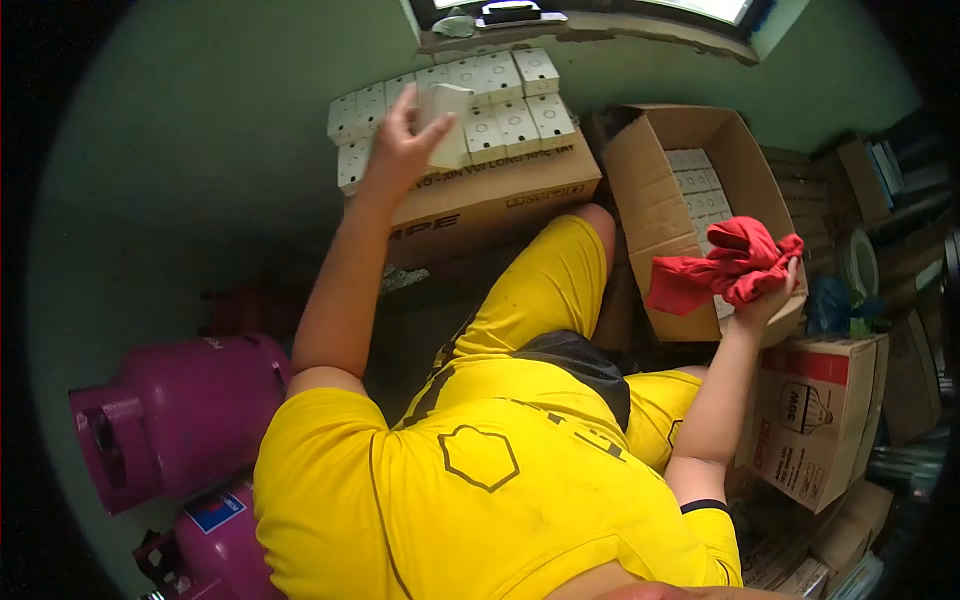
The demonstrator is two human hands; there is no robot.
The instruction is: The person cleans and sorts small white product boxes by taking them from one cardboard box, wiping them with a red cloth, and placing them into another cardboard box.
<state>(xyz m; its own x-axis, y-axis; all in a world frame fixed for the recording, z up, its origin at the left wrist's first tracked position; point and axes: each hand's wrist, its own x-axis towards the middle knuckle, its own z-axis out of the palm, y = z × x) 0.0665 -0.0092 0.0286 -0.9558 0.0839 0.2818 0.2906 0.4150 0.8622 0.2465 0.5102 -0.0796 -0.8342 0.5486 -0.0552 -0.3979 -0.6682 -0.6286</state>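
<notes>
My left hand (pixel 404 142) is over the front of the stacked white boxes (pixel 497 78), its thumb and fingers curved round one small white box (pixel 452 150). That box is blurred and partly hidden by the hand. The stack stands in two rows on a closed cardboard carton (pixel 500 195) with printed lettering. A bunched red cloth (pixel 735 262) is gripped in my right hand (pixel 768 304). Both hang over the near right side of an open cardboard box (pixel 655 235), in which more white boxes (pixel 697 185) lie in rows, partly covered by the cloth.
Purple gas cylinders (pixel 205 415) stand at the left. A carton with a light bulb print (pixel 812 425) sits at the right, near a blue plastic bag (pixel 828 305). Above the stack, a window ledge (pixel 590 35) juts from the green wall. My bent legs lie between the cartons.
</notes>
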